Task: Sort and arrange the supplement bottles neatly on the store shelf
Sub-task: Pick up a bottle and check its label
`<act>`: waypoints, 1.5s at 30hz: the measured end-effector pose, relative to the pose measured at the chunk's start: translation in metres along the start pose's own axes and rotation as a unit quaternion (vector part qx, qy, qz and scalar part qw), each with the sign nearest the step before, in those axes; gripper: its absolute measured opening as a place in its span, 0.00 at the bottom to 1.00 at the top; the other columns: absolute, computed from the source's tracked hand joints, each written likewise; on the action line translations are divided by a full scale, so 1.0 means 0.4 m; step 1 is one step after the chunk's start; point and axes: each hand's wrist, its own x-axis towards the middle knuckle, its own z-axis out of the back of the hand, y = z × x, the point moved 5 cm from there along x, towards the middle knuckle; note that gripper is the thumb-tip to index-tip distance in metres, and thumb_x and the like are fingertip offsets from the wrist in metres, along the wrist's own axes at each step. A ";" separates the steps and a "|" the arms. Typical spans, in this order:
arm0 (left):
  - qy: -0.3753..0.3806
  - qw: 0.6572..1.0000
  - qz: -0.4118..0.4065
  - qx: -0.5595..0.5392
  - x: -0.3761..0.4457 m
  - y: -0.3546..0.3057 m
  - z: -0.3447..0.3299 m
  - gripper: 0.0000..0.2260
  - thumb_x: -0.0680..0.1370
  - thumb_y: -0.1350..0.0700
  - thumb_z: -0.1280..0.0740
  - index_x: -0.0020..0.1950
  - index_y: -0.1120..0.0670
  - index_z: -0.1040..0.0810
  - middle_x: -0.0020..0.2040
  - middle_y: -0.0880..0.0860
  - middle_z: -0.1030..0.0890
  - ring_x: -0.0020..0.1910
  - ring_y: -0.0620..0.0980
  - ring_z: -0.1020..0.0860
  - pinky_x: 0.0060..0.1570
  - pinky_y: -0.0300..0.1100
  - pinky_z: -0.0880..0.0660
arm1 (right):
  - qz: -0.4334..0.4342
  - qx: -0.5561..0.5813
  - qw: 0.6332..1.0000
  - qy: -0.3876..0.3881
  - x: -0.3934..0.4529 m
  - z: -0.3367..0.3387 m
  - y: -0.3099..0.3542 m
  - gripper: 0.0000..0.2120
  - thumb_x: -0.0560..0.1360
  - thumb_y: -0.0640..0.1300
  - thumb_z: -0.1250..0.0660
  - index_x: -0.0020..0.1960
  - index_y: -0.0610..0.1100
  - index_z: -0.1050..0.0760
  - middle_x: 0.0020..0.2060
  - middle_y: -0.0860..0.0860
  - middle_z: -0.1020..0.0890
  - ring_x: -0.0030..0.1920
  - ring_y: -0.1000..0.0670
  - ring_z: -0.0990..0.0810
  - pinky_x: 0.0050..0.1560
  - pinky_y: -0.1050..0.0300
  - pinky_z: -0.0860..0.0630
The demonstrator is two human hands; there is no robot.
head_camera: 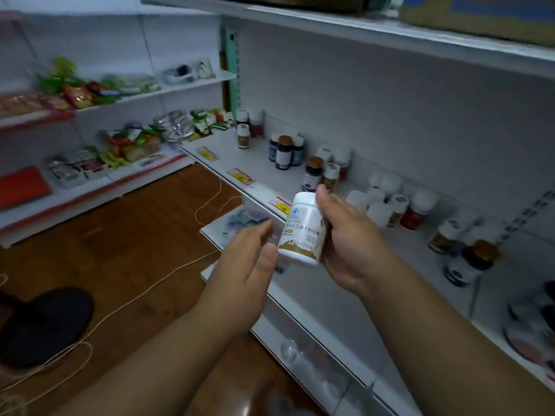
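Right hand wraps the white plastic supplement bottle with the gold-banded label, thumb up by its cap, holding it in the air in front of the white metal store shelf. Left hand sits just beside the bottle, fingers loosely spread, thumb tip at its lower edge. Behind the bottle, on the shelf, dark bottles with brown caps cluster; beyond the bottle to the right, white-capped bottles crowd the back panel.
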 end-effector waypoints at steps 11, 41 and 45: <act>-0.068 0.992 0.048 0.099 0.398 0.252 0.239 0.35 0.74 0.31 0.56 0.74 0.46 0.35 0.68 0.44 0.29 0.65 0.39 0.33 0.60 0.37 0.34 | 0.025 -0.170 0.981 0.089 0.533 -0.264 -0.005 0.09 0.78 0.51 0.36 0.51 0.47 0.22 0.36 0.52 0.17 0.37 0.55 0.19 0.38 0.59 0.23; 0.249 0.912 -0.250 0.210 1.132 0.863 0.368 0.18 0.74 0.48 0.36 0.63 0.52 0.23 0.56 0.50 0.20 0.53 0.49 0.23 0.53 0.41 0.27 | 0.037 -0.637 0.761 -0.112 1.346 -0.456 -0.171 0.18 0.72 0.48 0.30 0.60 0.51 0.28 0.58 0.52 0.24 0.57 0.51 0.26 0.55 0.55 0.28; 0.217 0.928 -0.234 0.192 1.164 0.875 0.380 0.17 0.75 0.51 0.34 0.63 0.52 0.24 0.56 0.49 0.21 0.53 0.47 0.24 0.53 0.36 0.33 | 0.050 -0.630 0.767 -0.111 1.352 -0.451 -0.169 0.14 0.71 0.49 0.28 0.55 0.51 0.26 0.52 0.53 0.23 0.52 0.52 0.25 0.50 0.57 0.27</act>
